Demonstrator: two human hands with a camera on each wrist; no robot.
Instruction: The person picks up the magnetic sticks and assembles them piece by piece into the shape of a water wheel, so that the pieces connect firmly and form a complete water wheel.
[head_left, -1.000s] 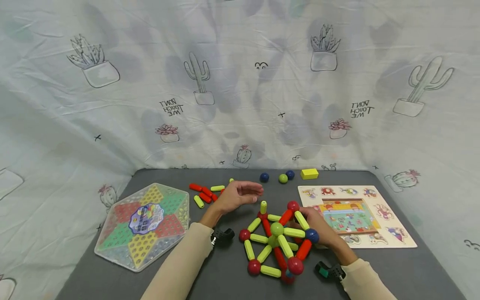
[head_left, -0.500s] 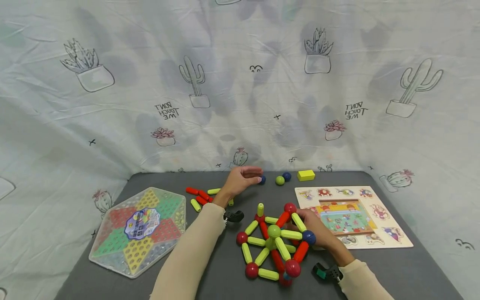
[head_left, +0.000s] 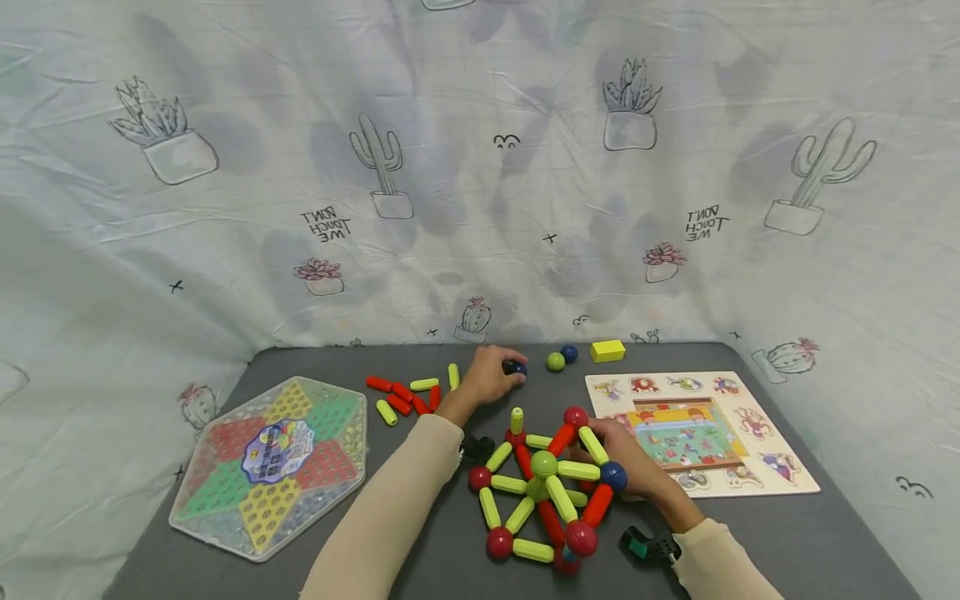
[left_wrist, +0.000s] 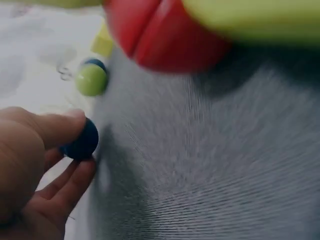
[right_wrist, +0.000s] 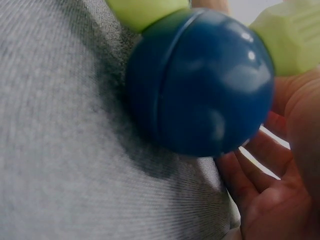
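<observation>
My left hand (head_left: 486,377) pinches a dark blue ball (left_wrist: 86,141) between thumb and fingers, low over the back of the table. In the middle stands a framework of magnetic balls and rods (head_left: 543,464), with red, green and blue balls joined by yellow-green and red rods. One rod (head_left: 517,420) points upward from a red ball at its back left. My right hand (head_left: 632,460) grips the framework's right side, some fingers hidden behind it. Close up in the right wrist view, a blue ball (right_wrist: 205,85) of the framework covers part of that hand.
Loose red and yellow-green rods (head_left: 401,392) lie back left, near a hexagonal Chinese checkers box (head_left: 330,475). A green ball (head_left: 555,362), another blue ball (head_left: 569,354) and a yellow block (head_left: 607,351) sit at the back edge. A wooden picture puzzle (head_left: 780,479) lies right.
My left hand has reached back from beside the framework to the blue ball and now pinches it. The right hand keeps its place on the framework. The head view has shifted slightly.
</observation>
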